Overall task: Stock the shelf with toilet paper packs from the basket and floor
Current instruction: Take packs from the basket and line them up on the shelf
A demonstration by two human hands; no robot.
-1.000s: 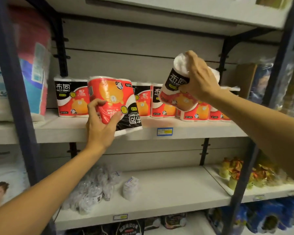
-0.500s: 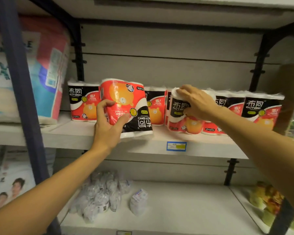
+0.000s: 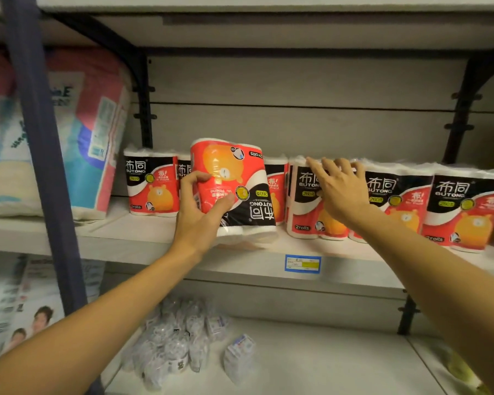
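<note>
My left hand point(image 3: 198, 212) grips a red, black and white toilet paper pack point(image 3: 234, 178), held upside down just above the front of the middle shelf point(image 3: 240, 255). A row of matching packs stands along the back of that shelf, from the leftmost pack point(image 3: 151, 183) to the rightmost one point(image 3: 465, 206). With straight fingers, my right hand point(image 3: 340, 192) presses against the front of an upright pack point(image 3: 303, 201) in the row. No basket or floor shows in the head view.
Large soft diaper bags point(image 3: 89, 129) fill the bay at left behind a dark blue upright post point(image 3: 40, 138). The lower shelf point(image 3: 311, 363) holds a heap of small clear-wrapped packets point(image 3: 177, 340). A blue price tag point(image 3: 303, 263) sits on the shelf edge.
My right hand set its pack upright into the row, let go, and now lies flat against it. My left hand kept its pack near the shelf front. The camera moved closer.
</note>
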